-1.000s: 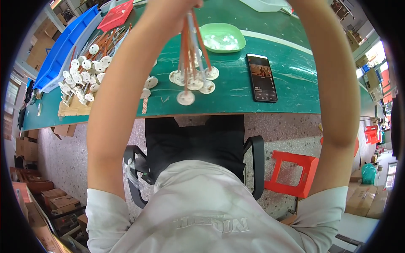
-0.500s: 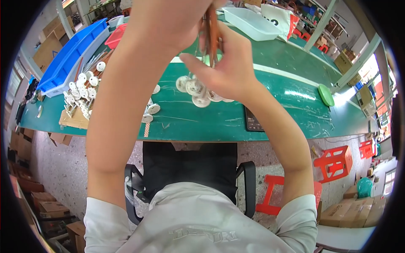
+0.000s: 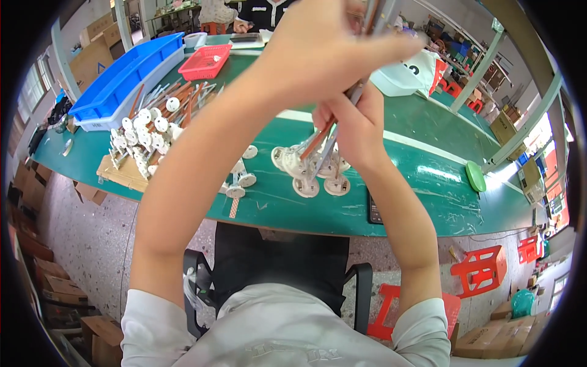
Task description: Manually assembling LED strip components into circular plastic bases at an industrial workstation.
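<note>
My right hand (image 3: 362, 131) is closed round a bundle of thin brown and grey rods (image 3: 325, 140). White round discs (image 3: 306, 186) at the lower ends of the rods hang low over, or rest on, the green table; I cannot tell which. My left hand (image 3: 333, 58) is above, across the upper part of the bundle, with one digit stretched out to the right. Motion smears it and its other fingers are hidden, so its grip does not show. More white-disc rods (image 3: 239, 180) lie beside my left forearm.
A pile of rods with white discs (image 3: 145, 137) lies on cardboard (image 3: 122, 174) at the left. Behind it stand a blue tray (image 3: 125, 79) and a red basket (image 3: 205, 64). A phone (image 3: 374, 211), a green dish (image 3: 475, 176) and a translucent bin (image 3: 397, 82) are rightward. A person sits opposite.
The view has shifted, bringing the red basket and the person opposite into sight. The rods now slant, with their disc ends toward the lower left. My left hand's digit now reaches out to the right.
</note>
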A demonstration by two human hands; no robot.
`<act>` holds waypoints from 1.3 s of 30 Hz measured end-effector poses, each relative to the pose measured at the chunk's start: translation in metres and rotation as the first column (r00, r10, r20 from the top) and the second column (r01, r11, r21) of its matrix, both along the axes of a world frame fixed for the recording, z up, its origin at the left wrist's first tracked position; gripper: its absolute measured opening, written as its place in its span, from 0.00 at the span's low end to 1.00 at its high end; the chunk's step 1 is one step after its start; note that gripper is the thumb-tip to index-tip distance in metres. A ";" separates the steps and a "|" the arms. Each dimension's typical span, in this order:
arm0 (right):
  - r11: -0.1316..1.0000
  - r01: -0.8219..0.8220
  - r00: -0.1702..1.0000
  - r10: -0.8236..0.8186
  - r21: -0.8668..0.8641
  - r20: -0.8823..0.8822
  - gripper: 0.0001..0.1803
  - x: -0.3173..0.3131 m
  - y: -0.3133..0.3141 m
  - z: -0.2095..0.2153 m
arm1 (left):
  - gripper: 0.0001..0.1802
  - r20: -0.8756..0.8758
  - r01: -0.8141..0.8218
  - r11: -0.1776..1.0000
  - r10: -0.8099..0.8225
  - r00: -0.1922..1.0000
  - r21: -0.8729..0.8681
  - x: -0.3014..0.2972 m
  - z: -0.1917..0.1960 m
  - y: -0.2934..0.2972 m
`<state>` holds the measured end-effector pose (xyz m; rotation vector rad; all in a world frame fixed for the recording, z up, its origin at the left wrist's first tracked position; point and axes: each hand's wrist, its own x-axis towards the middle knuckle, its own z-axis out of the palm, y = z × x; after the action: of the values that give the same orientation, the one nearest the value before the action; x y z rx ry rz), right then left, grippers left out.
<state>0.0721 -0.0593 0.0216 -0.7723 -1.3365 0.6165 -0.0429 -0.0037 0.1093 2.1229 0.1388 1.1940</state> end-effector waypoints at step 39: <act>0.232 0.837 0.528 -0.106 -0.495 0.843 0.22 0.126 0.263 -0.124 | 0.42 -0.762 -0.314 0.929 0.056 0.645 -0.198 0.074 -0.196 0.189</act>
<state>0.1984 0.2041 -0.1028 -2.5105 -1.1194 0.4370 0.0307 0.1857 -0.0865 2.2032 0.8874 0.2670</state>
